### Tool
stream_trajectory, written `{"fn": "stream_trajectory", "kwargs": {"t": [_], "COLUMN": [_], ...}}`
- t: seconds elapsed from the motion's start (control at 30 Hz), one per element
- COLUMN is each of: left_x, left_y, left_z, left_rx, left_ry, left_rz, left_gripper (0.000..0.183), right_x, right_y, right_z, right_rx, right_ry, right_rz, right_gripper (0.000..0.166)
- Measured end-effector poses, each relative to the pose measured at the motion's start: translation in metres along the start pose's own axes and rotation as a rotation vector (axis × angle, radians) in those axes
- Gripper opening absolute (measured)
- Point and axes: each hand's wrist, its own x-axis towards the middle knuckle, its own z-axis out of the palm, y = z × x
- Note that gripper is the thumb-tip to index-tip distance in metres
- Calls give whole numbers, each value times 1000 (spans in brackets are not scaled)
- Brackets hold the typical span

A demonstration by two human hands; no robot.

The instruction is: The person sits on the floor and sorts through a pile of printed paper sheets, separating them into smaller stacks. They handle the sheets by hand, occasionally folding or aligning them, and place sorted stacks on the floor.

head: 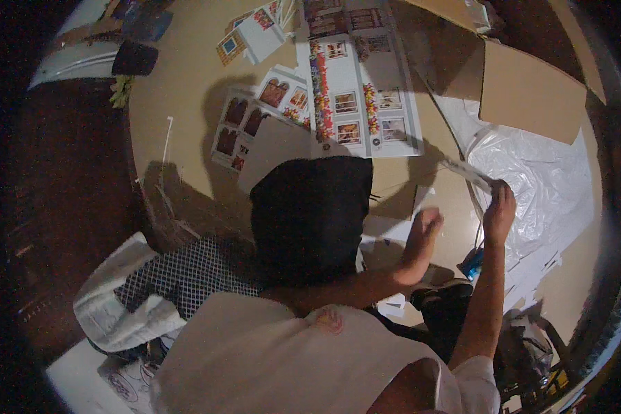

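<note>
My right hand (499,209) is raised at the right and grips the near end of a thin pale strip (468,173). The strip points up and left, over the edge of crumpled clear plastic film. My left hand (425,223) is lower and further left, slightly blurred, above small white pieces (388,227); whether its fingers hold anything cannot be told. Beyond lie printed sheets (346,106) with house fronts, windows and flowers. A printed cutout (256,36) with a brick-pattern edge lies at the upper left. A small blue object (470,265) is near my right forearm.
Clear plastic film (528,181) and a cardboard piece (535,90) lie at the right. A large black cloth-like shape (310,222) hides the middle. Checked fabric (186,277) is at the lower left. Thin white strips (166,139) lie left, near a dark object (134,58).
</note>
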Motion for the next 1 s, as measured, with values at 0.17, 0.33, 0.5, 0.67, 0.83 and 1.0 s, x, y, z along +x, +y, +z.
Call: {"fn": "stream_trajectory", "kwargs": {"t": [0.17, 0.33, 0.5, 0.67, 0.83, 1.0], "left_x": [29, 40, 30, 25, -11, -11], "left_y": [25, -9, 15, 30, 53, 44], "left_z": [-4, -16, -25, -20, -30, -27], "left_rx": [-347, -423, -183, -8, 127, 192], "left_ry": [72, -382, -148, -155, -651, -743], "left_rz": [-199, -254, 246, 554, 387, 155], "left_gripper": [56, 31, 55, 56, 39, 43], "right_x": [-33, -53, -96, -134, -120, -142], "right_y": [-39, -70, -95, -98, -111, -68], "right_z": [-76, -131, -157, -185, -165, -122], "right_rx": [-333, -390, -297, 273, 792, 637], "right_ry": [48, -35, 28, 13, -25, 8], "right_rz": [-420, -666, -430, 230, 444, 577], "right_gripper": [18, 25, 21, 28, 43, 42]}}
